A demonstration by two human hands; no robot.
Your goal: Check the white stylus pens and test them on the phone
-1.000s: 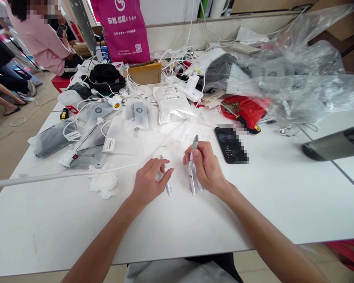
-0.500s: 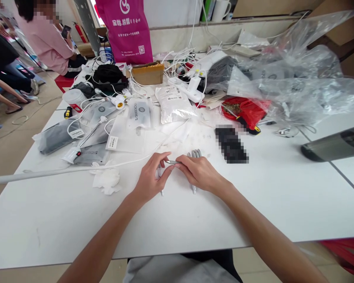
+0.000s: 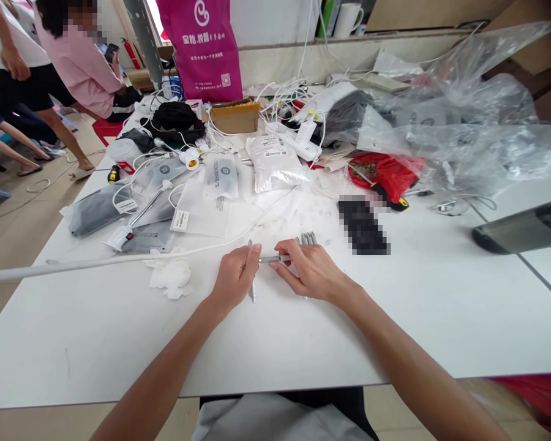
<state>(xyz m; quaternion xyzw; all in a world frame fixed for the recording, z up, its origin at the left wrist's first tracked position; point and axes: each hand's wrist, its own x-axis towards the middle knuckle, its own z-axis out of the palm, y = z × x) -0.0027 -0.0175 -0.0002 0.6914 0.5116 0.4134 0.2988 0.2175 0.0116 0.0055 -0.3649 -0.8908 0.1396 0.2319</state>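
Observation:
My left hand (image 3: 235,272) is closed around one end of a slim silver pen-like rod (image 3: 270,260). Thumb and fingers of my right hand (image 3: 308,269) pinch its other end, so it lies level between the two hands. Under my left hand, a similar silver rod (image 3: 253,293) rests on the table, partly hidden. Several more silver rods (image 3: 308,237) lie side by side just beyond my right hand, which covers most of their length. Their exact kind is too small to make out.
A white cable (image 3: 197,251) crosses the table past a crumpled tissue (image 3: 171,275). A blurred black slab (image 3: 363,226) and a dark bottle (image 3: 518,226) are to the right. Packaged items, wires and plastic bags (image 3: 459,135) fill the back. People (image 3: 73,67) are at the far left.
My left hand has gone from an open pinch to a closed grip on the rod's end. The rod now shows longer between the hands. The view has shifted slightly.

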